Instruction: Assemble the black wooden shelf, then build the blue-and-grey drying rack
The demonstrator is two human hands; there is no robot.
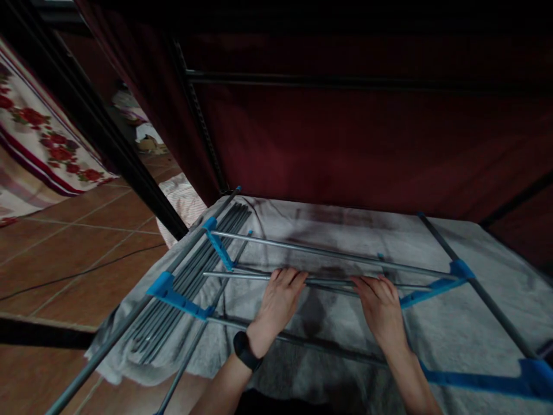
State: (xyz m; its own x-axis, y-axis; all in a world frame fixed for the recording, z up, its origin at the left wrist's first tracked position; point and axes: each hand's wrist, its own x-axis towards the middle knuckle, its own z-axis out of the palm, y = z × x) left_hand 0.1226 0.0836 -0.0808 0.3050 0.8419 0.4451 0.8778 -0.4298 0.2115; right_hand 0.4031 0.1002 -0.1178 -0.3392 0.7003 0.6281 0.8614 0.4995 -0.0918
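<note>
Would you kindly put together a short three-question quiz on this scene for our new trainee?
1. True or false: both hands rest on the same thin grey metal rod of the frame.
2. Which wrist bears the black band? A) left B) right C) neither
3. Fill in: the loose bundle of grey metal rods lies on the person's ____ side, on the pale grey cloth.

Key:
1. True: the left hand and right hand both lie over it, between the blue plastic connectors.
2. A
3. left
</note>
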